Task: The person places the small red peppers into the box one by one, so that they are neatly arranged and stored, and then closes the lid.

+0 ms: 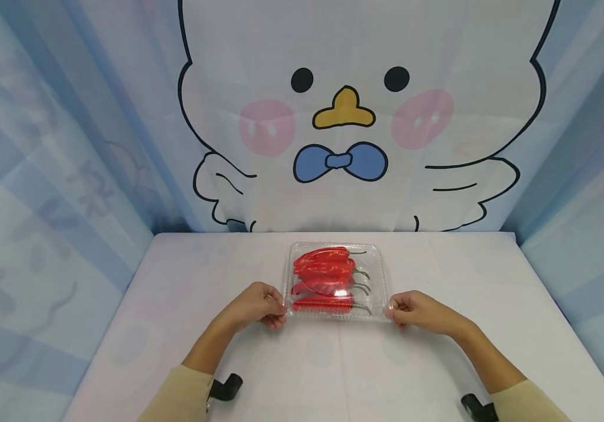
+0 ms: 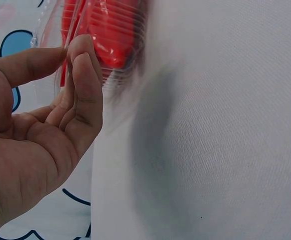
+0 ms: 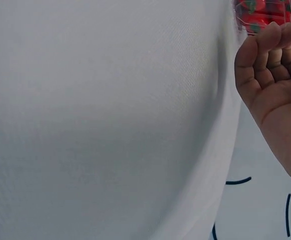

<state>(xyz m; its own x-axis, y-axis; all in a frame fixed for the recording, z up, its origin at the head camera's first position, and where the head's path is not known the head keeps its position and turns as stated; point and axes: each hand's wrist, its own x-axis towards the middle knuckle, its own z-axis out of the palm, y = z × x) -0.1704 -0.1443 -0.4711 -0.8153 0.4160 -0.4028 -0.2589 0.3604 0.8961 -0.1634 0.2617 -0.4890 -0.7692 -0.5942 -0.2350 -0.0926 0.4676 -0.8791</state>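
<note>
A clear plastic clamshell box [image 1: 378,275] lies near the back middle of the white table, its lid over several red peppers [image 1: 325,286] with green stems pointing right. My left hand [image 1: 260,306] pinches the box's near left corner between thumb and fingers. At the near right corner, my right hand [image 1: 415,309] pinches the rim the same way. In the left wrist view, the thumb and forefinger of the left hand [image 2: 60,110] meet on the thin plastic edge. The right wrist view has the right hand [image 3: 280,80] at its edge, with the thumb partly cut off.
The white tabletop [image 1: 333,363] extends on both sides of the box and in front of it. Behind it hangs a curtain [image 1: 344,199] printed with a cartoon bird. Blue patterned curtains [image 1: 43,205] flank the table. Black camera mounts [image 1: 226,388] sit at both wrists.
</note>
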